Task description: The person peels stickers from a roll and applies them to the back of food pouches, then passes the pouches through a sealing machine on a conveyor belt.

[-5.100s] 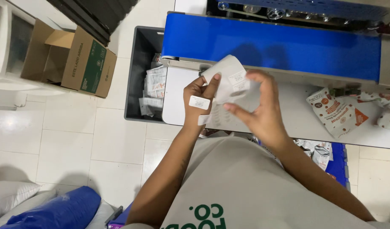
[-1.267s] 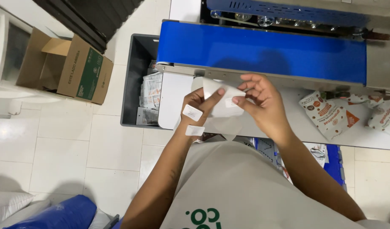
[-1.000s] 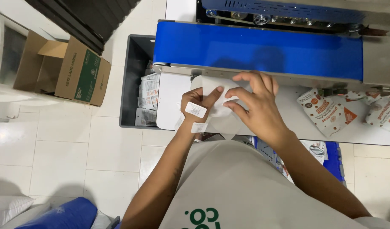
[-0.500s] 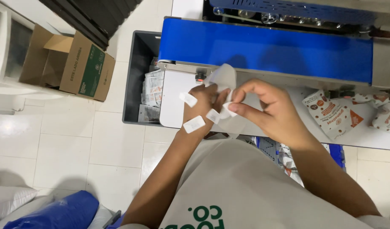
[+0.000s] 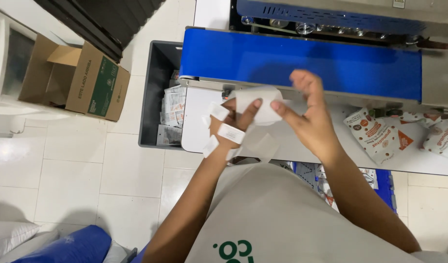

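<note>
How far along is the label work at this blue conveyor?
Done: sealed pouches fill the grey bin, and several small white labels sit stuck along the left hand. In hand: both hands hold a white backing strip, the right hand at its edge. Left: printed pouches lie on the white table.

- Your white pouch (image 5: 257, 101) sits mid-frame, curled and tilted, pinched in your fingers just below the blue belt.
- Small white labels (image 5: 230, 133) cling to the back of your hand and wrist.
</note>
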